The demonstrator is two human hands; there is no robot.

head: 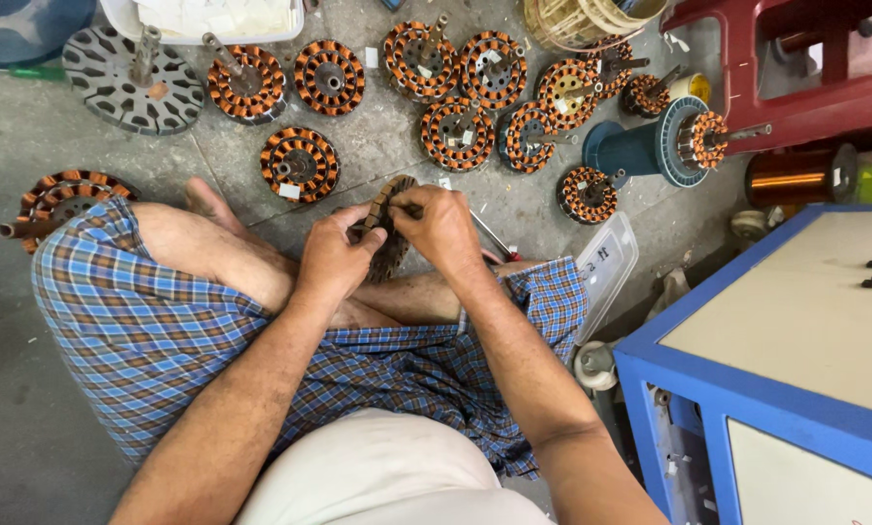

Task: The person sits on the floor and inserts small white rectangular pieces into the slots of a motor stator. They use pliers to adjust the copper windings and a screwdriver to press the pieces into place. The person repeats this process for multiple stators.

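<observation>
Two bare hands work over the lap of a person seated cross-legged on the grey concrete floor; checked blue shorts cover the legs; a blue cabinet with a pale top stands at the person's right; a red plastic stool sits beyond it; a bare grey laminated stator core lies far left; about a dozen copper-wound stators lie scattered across the floor ahead, one more beside the left knee; a blue spool with a wound core on its end rests right of them; a reel of copper wire lies near the cabinet; a clear plastic box sits by the right knee. Held upright on edge between the hands, above the shins: a dark unwound stator core; left hand fingers clamped on its lower left rim; right hand fingers pinched together at its upper edge; what they pinch is too small to tell.
</observation>
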